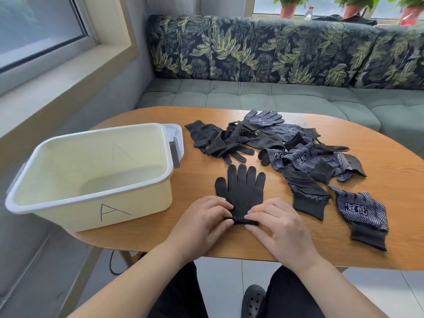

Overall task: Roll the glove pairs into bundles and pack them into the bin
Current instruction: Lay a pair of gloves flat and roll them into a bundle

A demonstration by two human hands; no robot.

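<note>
A black glove point(242, 189) lies flat on the wooden table point(378, 157), fingers pointing away from me; whether a second glove lies under it I cannot tell. Its cuff edge is folded into a small roll at the near end. My left hand point(202, 222) pinches the left end of that roll, and my right hand point(278, 228) presses on the right end. A pile of black and dotted navy gloves point(296, 154) lies behind and to the right. The cream bin point(91, 203), marked "A", stands empty at the left.
One dotted navy glove point(364, 214) lies apart near the table's right front edge. A green sofa point(263, 92) with a leaf-print back runs behind the table. Potted plants and bottles stand on the sill above it. My knees and a dark shoe show below the table.
</note>
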